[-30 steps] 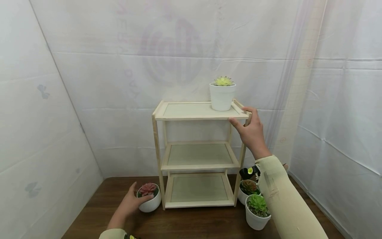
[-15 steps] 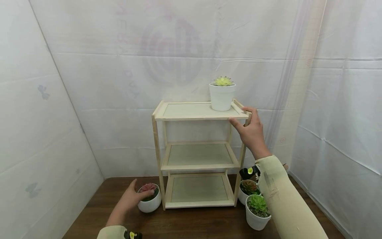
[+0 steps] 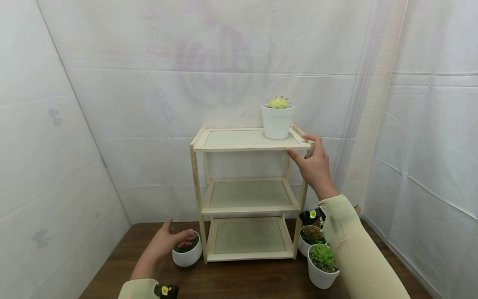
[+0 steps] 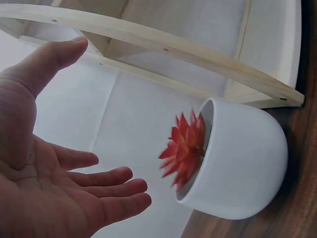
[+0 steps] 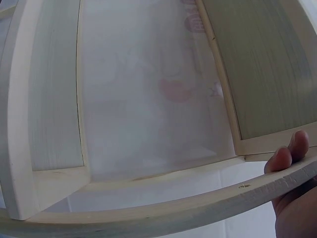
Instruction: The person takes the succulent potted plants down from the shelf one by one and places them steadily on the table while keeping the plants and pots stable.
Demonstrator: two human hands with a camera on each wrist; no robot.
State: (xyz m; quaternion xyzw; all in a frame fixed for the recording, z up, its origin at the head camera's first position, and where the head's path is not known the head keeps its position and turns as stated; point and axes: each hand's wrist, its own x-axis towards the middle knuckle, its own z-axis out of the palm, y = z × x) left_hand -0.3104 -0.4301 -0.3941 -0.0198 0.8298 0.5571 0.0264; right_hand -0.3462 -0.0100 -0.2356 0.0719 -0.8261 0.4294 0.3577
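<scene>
A three-tier wooden shelf [image 3: 250, 209] stands upright on the table. My right hand [image 3: 315, 166] grips its top right corner; in the right wrist view, fingertips [image 5: 291, 151] curl over the wooden edge. My left hand [image 3: 164, 243] hovers beside a round white pot [image 3: 187, 256] left of the shelf. That pot holds a red succulent [image 4: 184, 151], partly covered by my thumb in the head view. In the left wrist view the left fingers [image 4: 124, 193] are spread, relaxed and apart from the pot, with nothing in them.
On the top tier, a white pot [image 3: 277, 124] with a yellow-green succulent sits at the right. Two more potted succulents, one reddish [image 3: 311, 234] and one green [image 3: 322, 265], stand right of the shelf, partly behind the right arm. White sheets [image 3: 149, 104] enclose the brown table [image 3: 239, 278].
My left hand has come up and off the round pot, drawing slightly away from it. The pot stays by the shelf's left leg. The right hand has kept its hold.
</scene>
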